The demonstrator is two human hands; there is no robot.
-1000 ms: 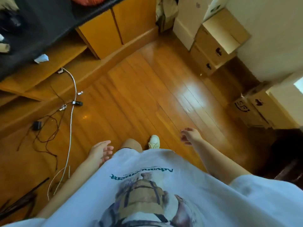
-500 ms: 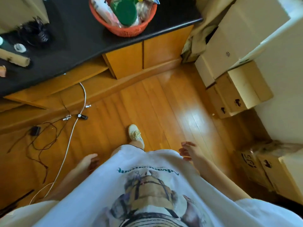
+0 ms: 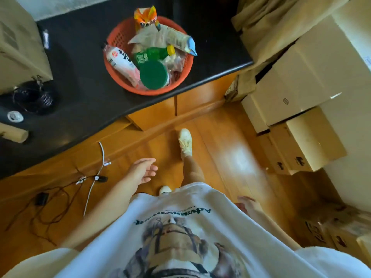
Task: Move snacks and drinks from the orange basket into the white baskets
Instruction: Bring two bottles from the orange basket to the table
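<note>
The orange basket (image 3: 118,39) stands on the black counter near its front edge. Inside lie a white milk bottle (image 3: 121,63), a green bottle with a yellow cap (image 3: 150,54), a green-lidded jar (image 3: 154,75), an orange snack bag (image 3: 145,18) and a crumpled pale snack bag (image 3: 170,38). My left hand (image 3: 143,171) hangs open over the floor, well below and short of the basket, holding nothing. My right hand (image 3: 248,204) is low beside my shirt, fingers loosely apart and empty. No white basket is in view.
Cardboard boxes (image 3: 305,97) are stacked along the right wall. Black and white cables (image 3: 92,177) trail across the wooden floor at left. A beige appliance (image 3: 18,47) and a cardboard tube (image 3: 14,134) sit on the counter (image 3: 70,67). My white shoe (image 3: 185,142) steps toward the cabinet.
The view has tilted up and I have stepped closer, bringing the whole orange basket into sight. My left hand has swung forward; my right hand has dropped back beside my hip.
</note>
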